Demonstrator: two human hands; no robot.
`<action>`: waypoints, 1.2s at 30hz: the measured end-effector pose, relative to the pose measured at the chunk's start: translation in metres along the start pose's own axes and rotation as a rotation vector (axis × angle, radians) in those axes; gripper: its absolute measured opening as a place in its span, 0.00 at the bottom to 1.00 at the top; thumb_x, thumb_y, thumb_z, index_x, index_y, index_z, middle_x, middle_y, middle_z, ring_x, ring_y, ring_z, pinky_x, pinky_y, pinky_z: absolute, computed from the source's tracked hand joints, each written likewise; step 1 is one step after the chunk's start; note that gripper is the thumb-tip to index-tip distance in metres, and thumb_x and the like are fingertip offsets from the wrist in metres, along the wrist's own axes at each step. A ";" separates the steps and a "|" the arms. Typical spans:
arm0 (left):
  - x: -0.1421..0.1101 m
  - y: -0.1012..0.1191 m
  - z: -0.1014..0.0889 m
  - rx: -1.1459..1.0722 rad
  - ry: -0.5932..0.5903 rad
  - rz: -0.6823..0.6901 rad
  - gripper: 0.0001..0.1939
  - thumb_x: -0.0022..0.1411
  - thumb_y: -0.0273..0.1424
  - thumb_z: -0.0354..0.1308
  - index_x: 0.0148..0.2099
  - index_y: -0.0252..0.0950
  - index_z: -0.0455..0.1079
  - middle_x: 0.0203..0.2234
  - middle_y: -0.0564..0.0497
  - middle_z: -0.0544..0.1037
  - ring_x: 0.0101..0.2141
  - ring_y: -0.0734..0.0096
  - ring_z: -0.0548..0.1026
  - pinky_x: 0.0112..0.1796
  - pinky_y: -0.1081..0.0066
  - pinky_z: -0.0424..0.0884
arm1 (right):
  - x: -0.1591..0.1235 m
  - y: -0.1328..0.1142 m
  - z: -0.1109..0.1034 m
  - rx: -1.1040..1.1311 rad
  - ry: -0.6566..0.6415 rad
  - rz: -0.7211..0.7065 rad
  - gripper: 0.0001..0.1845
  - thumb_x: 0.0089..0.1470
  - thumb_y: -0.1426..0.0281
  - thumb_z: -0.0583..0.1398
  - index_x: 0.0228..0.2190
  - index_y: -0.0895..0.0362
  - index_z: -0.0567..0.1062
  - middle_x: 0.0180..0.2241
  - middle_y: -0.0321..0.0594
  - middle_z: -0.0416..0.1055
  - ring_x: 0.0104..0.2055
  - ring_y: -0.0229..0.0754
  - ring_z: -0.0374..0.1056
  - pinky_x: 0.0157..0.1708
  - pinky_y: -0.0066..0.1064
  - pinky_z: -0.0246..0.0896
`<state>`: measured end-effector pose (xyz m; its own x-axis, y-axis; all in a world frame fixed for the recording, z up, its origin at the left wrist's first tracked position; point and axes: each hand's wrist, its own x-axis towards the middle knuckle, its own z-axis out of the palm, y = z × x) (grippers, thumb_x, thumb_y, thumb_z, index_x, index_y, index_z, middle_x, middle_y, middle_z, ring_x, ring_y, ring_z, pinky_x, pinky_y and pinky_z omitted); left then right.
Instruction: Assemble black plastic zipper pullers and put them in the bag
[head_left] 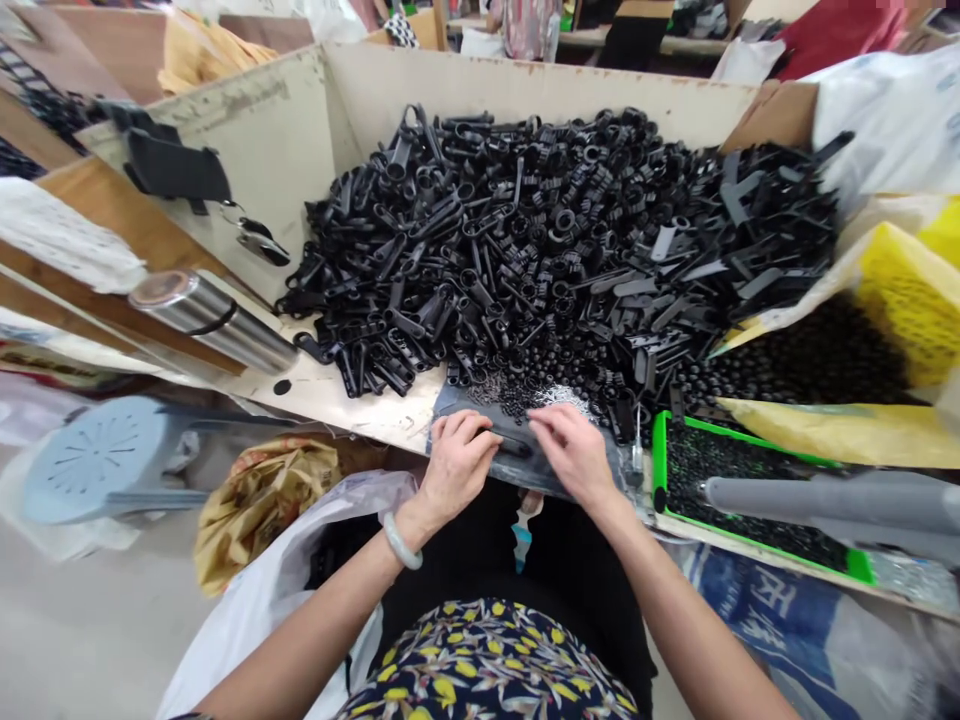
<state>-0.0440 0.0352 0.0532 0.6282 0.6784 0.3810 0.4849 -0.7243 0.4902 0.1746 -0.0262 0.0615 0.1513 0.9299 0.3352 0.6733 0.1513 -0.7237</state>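
My left hand [459, 458], with a pale bangle [402, 542] on the wrist, is closed on a dark, elongated black plastic part [514, 446] at the front edge of the bench. My right hand [574, 452] hovers at the part's other side, thumb and fingers drawn together; whatever they hold is too small to make out. Beneath both hands lies a dark grey mat [491, 408]. Just beyond my fingers are small black pieces [517, 385] and a little heap of shiny metal bits [564, 398]. A large pile of black plastic parts [480, 230] rises behind them.
At the left stands a steel flask [214, 318]; keys [261, 240] hang on the side panel. To the right are a green-rimmed tray [757, 500] of small black pieces, a grey rod-shaped tool [817, 498] above it, and a yellow bag [911, 300]. A blue stool [101, 460] stands lower left.
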 end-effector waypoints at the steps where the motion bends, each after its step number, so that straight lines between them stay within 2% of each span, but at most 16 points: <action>1: 0.002 0.004 0.000 -0.007 0.013 0.003 0.09 0.71 0.26 0.58 0.48 0.41 0.77 0.49 0.45 0.79 0.55 0.55 0.71 0.56 0.51 0.62 | 0.010 0.004 -0.006 -0.051 0.061 0.042 0.12 0.70 0.64 0.57 0.46 0.52 0.80 0.43 0.41 0.78 0.40 0.43 0.74 0.45 0.36 0.70; 3: 0.007 0.013 0.004 -0.037 0.023 0.006 0.10 0.70 0.26 0.58 0.52 0.40 0.75 0.50 0.44 0.79 0.57 0.54 0.70 0.57 0.52 0.62 | 0.029 0.012 -0.012 -0.229 0.115 0.091 0.11 0.69 0.65 0.59 0.47 0.54 0.79 0.40 0.42 0.78 0.37 0.43 0.72 0.42 0.36 0.68; 5: 0.011 0.022 0.012 -0.057 0.002 0.010 0.11 0.71 0.27 0.59 0.53 0.39 0.75 0.49 0.44 0.78 0.55 0.54 0.71 0.55 0.53 0.64 | 0.044 0.020 -0.012 -0.435 0.082 0.097 0.11 0.68 0.66 0.59 0.47 0.55 0.79 0.41 0.44 0.77 0.39 0.45 0.72 0.39 0.35 0.65; 8: 0.013 0.033 0.024 -0.049 -0.027 0.007 0.07 0.72 0.29 0.57 0.48 0.38 0.75 0.42 0.45 0.79 0.47 0.57 0.73 0.50 0.55 0.66 | 0.056 0.026 -0.003 -0.656 0.029 0.079 0.10 0.69 0.67 0.58 0.44 0.55 0.79 0.42 0.46 0.76 0.42 0.47 0.71 0.33 0.34 0.59; 10: 0.012 0.037 0.032 -0.052 -0.030 0.019 0.06 0.73 0.29 0.56 0.46 0.37 0.75 0.40 0.46 0.80 0.45 0.59 0.73 0.48 0.56 0.66 | 0.059 0.026 0.002 -0.706 0.033 0.076 0.10 0.68 0.67 0.58 0.42 0.55 0.79 0.42 0.46 0.76 0.42 0.48 0.71 0.32 0.34 0.57; 13: 0.010 0.038 0.039 -0.085 -0.031 0.066 0.07 0.74 0.31 0.56 0.46 0.37 0.76 0.40 0.47 0.80 0.46 0.60 0.73 0.48 0.58 0.66 | 0.057 0.023 -0.001 -0.590 0.072 0.068 0.09 0.67 0.68 0.58 0.40 0.56 0.79 0.41 0.46 0.76 0.40 0.48 0.71 0.34 0.35 0.60; 16: 0.008 0.035 0.040 -0.111 -0.033 0.071 0.09 0.74 0.32 0.56 0.47 0.37 0.76 0.41 0.46 0.81 0.46 0.60 0.74 0.48 0.58 0.66 | 0.045 0.014 -0.013 -0.227 0.148 0.097 0.11 0.65 0.66 0.60 0.46 0.55 0.79 0.40 0.43 0.75 0.37 0.44 0.72 0.39 0.36 0.67; 18: 0.007 0.031 0.037 -0.112 -0.042 0.078 0.09 0.75 0.33 0.56 0.48 0.37 0.77 0.41 0.46 0.81 0.45 0.59 0.74 0.48 0.57 0.65 | 0.029 0.006 -0.019 0.037 0.163 0.147 0.14 0.65 0.63 0.62 0.50 0.53 0.79 0.42 0.42 0.74 0.37 0.43 0.73 0.40 0.37 0.71; 20: 0.007 0.025 0.035 -0.109 -0.045 0.084 0.10 0.75 0.33 0.56 0.48 0.37 0.77 0.41 0.45 0.81 0.45 0.59 0.73 0.49 0.56 0.65 | 0.007 -0.003 -0.021 0.248 0.128 0.209 0.14 0.64 0.61 0.64 0.49 0.50 0.81 0.44 0.42 0.73 0.40 0.44 0.75 0.42 0.38 0.74; 24: 0.007 0.017 0.032 -0.130 -0.044 0.064 0.08 0.73 0.33 0.58 0.47 0.38 0.77 0.41 0.45 0.80 0.46 0.59 0.72 0.49 0.56 0.64 | -0.033 -0.013 -0.009 0.521 0.082 0.402 0.12 0.62 0.59 0.67 0.44 0.51 0.82 0.47 0.42 0.78 0.45 0.48 0.78 0.50 0.43 0.75; 27: 0.006 0.018 0.032 -0.143 -0.026 0.036 0.07 0.73 0.32 0.58 0.46 0.38 0.77 0.41 0.46 0.80 0.45 0.59 0.73 0.48 0.57 0.64 | -0.047 -0.015 0.003 0.437 0.094 0.411 0.12 0.63 0.59 0.66 0.45 0.51 0.82 0.46 0.42 0.81 0.46 0.48 0.79 0.51 0.43 0.75; 32: 0.004 0.018 0.034 -0.166 -0.018 0.023 0.06 0.72 0.30 0.58 0.46 0.37 0.76 0.42 0.46 0.81 0.45 0.59 0.73 0.48 0.58 0.65 | -0.047 -0.015 0.010 0.042 0.048 0.150 0.08 0.66 0.62 0.64 0.44 0.49 0.82 0.45 0.39 0.83 0.45 0.47 0.79 0.50 0.41 0.72; 36: 0.004 0.018 0.033 -0.174 -0.047 0.010 0.06 0.72 0.30 0.58 0.47 0.37 0.76 0.43 0.46 0.81 0.46 0.58 0.73 0.49 0.57 0.65 | -0.044 -0.013 0.008 -0.087 -0.012 0.049 0.11 0.69 0.63 0.61 0.48 0.50 0.81 0.46 0.41 0.82 0.44 0.47 0.79 0.48 0.41 0.71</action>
<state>-0.0127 0.0209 0.0375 0.6622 0.6619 0.3511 0.3685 -0.6957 0.6166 0.1537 -0.0666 0.0516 0.1774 0.9396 0.2929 0.7260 0.0760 -0.6835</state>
